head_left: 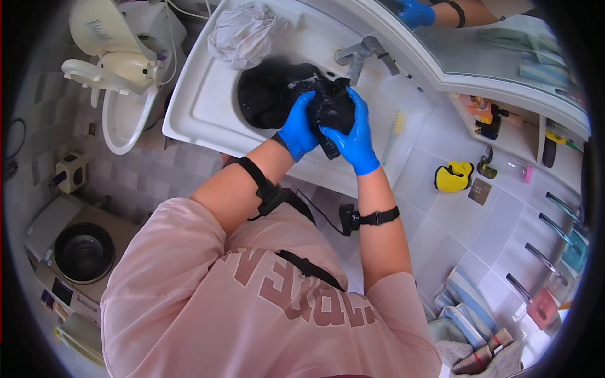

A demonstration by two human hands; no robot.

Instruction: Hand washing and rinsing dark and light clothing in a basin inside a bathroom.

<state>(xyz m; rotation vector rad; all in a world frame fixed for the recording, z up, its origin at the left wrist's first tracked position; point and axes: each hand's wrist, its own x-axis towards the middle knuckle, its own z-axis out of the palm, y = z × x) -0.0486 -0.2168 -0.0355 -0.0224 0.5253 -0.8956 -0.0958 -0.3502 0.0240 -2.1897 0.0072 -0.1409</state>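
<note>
Head view puts your left hand (297,129) and right hand (353,135), both in blue gloves, clenched around a bunched part of the wet black garment (277,91) over the basin. The white sink (201,101) holds the rest of that dark cloth, foam showing on it, just below the metal tap (360,53). A crumpled white cloth (242,34) lies on the sink's far rim. Left of the sink stands a toilet (120,82); lower left, a washing machine (82,252) with its drum open. Grey-white tiles cover the floor and wall.
</note>
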